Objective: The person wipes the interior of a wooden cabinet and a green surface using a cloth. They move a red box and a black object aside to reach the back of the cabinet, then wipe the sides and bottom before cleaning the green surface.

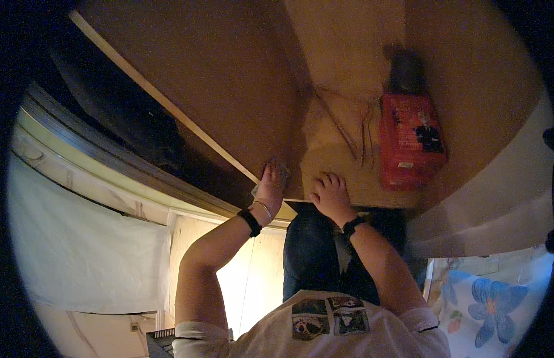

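My left hand (270, 190) presses a crumpled greyish cloth (284, 175) against the brown wooden side panel (223, 85), close to its pale front edge. The cloth is partly hidden behind my fingers. My right hand (333, 194) rests, fingers spread and slightly bent, near the front edge of a lighter wooden shelf (319, 156); nothing shows in it. To its right on the shelf is a red box (404, 143) printed with a picture of a figure in a dark suit. Between hand and box lie thin brown strips or cords (365, 134), too blurred to name.
A dark object (406, 71), its kind unclear, stands behind the red box. Another wooden panel (478, 116) rises on the right. Left of the side panel is a dark recess (120, 103). A white cloth with a blue flower (491, 304) is at lower right.
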The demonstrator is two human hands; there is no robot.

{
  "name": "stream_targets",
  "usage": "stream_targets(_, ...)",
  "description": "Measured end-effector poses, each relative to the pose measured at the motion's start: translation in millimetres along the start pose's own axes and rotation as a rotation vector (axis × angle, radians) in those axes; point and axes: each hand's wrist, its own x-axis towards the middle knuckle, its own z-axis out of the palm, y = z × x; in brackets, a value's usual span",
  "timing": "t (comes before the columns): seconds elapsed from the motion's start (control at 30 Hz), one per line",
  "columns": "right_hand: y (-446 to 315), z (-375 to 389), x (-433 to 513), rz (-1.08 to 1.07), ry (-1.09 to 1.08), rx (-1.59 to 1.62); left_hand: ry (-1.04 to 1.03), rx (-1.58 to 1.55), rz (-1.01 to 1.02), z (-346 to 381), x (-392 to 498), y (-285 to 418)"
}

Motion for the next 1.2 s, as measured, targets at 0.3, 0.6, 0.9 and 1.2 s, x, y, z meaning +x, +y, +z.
stream_targets(0.3,21,15,-18,0.005,0.042,-0.104,0.047,-0.032,-0.481,-122,36,-132)
stream_targets(0.6,7,10,-8,-0.007,0.039,-0.059,0.022,-0.131,-0.093,38,85,20)
stream_targets(0.9,7,6,1,0.038,0.07,-0.119,0.05,-0.34,-0.293,-78,136,-104)
stream_targets(1.2,-12,1,5,0.059,0.015,-0.088,-0.012,-0.131,-0.184,59,139,16)
